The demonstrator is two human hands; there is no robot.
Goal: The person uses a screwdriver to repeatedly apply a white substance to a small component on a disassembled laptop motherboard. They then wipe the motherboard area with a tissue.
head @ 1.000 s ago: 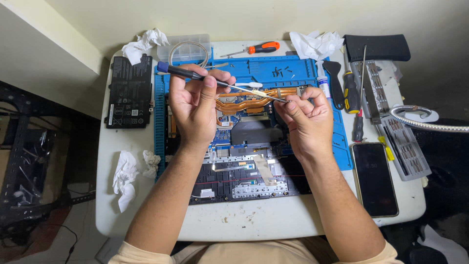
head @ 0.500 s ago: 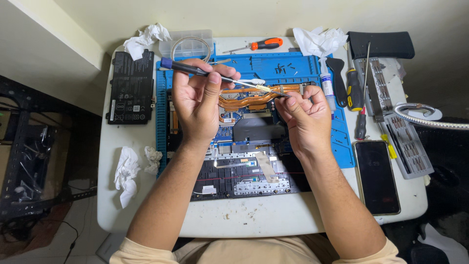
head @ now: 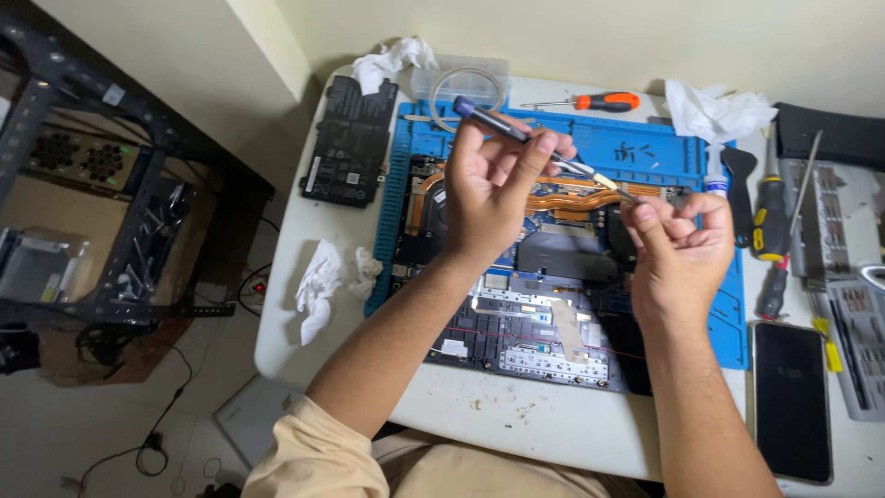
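white table (head: 516,433) carries everything. on it a blue work mat (head: 645,148), and on the mat an opened laptop chassis (head: 525,314) with boards and copper heat pipes (head: 572,198) exposed.

left of the mat – a black battery pack (head: 348,140), lying flat and apart from the chassis. black phone (head: 791,398) face up at the right edge of the mat, near the right forearm.

left hand (head: 493,184) – fingers closed round a blue-handled precision screwdriver (head: 502,124), held tilted over the upper part of the chassis, its shaft running down and right toward the other hand. right hand (head: 682,249) curled shut above the right side of the heat pipes, fingertips pinched together where the driver tip ends; what they pinch is too small to tell.

orange-handled screwdriver (head: 599,100) lies loose at the top of the mat. crumpled white tissues (head: 318,286) left of the mat, near the table edge.
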